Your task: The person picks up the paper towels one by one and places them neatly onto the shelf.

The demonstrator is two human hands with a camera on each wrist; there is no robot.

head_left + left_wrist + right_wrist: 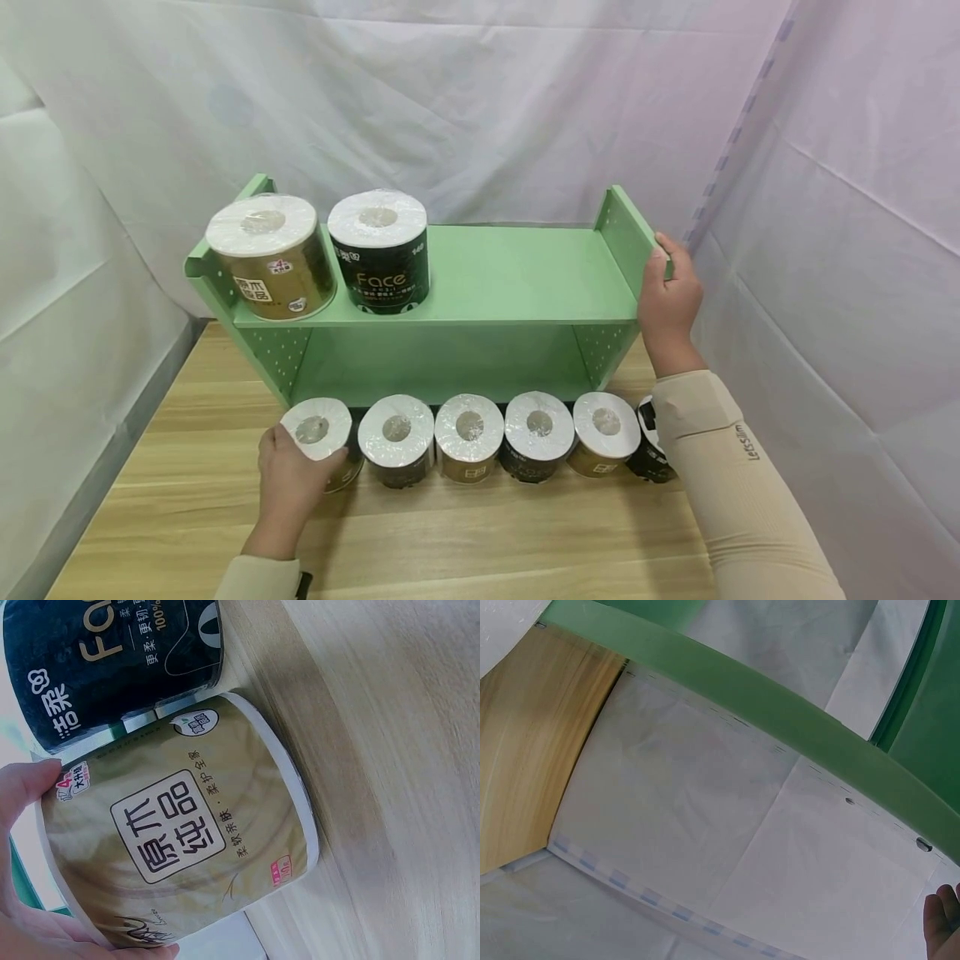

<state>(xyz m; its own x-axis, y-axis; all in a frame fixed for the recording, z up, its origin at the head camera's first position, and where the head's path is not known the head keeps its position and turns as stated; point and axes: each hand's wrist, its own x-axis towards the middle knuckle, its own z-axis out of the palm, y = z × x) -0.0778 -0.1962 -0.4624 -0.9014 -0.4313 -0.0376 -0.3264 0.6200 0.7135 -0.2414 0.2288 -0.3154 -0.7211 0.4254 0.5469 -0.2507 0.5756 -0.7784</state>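
My left hand [292, 475] grips the gold-wrapped toilet paper roll [247, 817] at the left end of a front row, thumb on one side and fingers on the other. That roll stands upright on the wooden table, beside a black-wrapped toilet paper roll [127, 660]. Around the upper edge of the right side panel of a green shelf [517, 275], my right hand [672, 296] holds on. Only its fingertips [943, 915] show in the right wrist view. On the upper board, at the left, stand a gold roll [281, 279] and a black "Face" roll [382, 271].
Several more upright rolls, gold and black by turns, line the shelf's front, including a gold roll [470, 442]. The rightmost black roll [651, 458] is partly hidden by my right sleeve. White cloth [480, 100] hangs behind and at both sides of the table [480, 550].
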